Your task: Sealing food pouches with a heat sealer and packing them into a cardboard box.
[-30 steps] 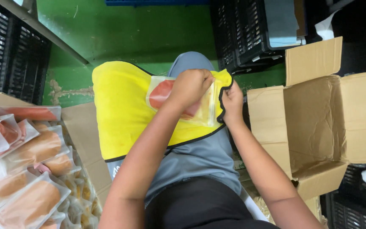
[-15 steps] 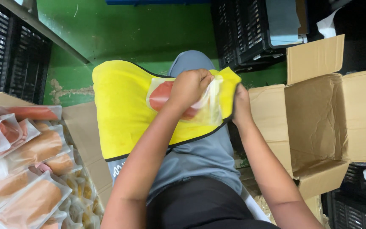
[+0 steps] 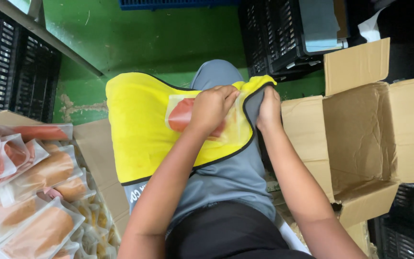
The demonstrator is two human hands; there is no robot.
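The person sits with a yellow cloth spread over the lap, its dark-edged hem falling toward the knee. On the cloth lies a clear pouch with a reddish piece of food sealed inside; its long axis runs left to right across the thigh.

The left hand rests on top of the pouch, fingers curled down and pressing on its right half, so most of the pouch shows to the left of that hand. It is a flat, closed press rather than a pinch around the pouch. The right hand sits just beside it, to the right, closed on the cloth's far right corner and folding that corner up and over toward the pouch. The left hand is thus the one on the pouch; the right is off its end, touching only cloth.

To the left, more filled pouches are piled in a box. To the right stands an open carton. Beyond the knees are a green floor and black crates.
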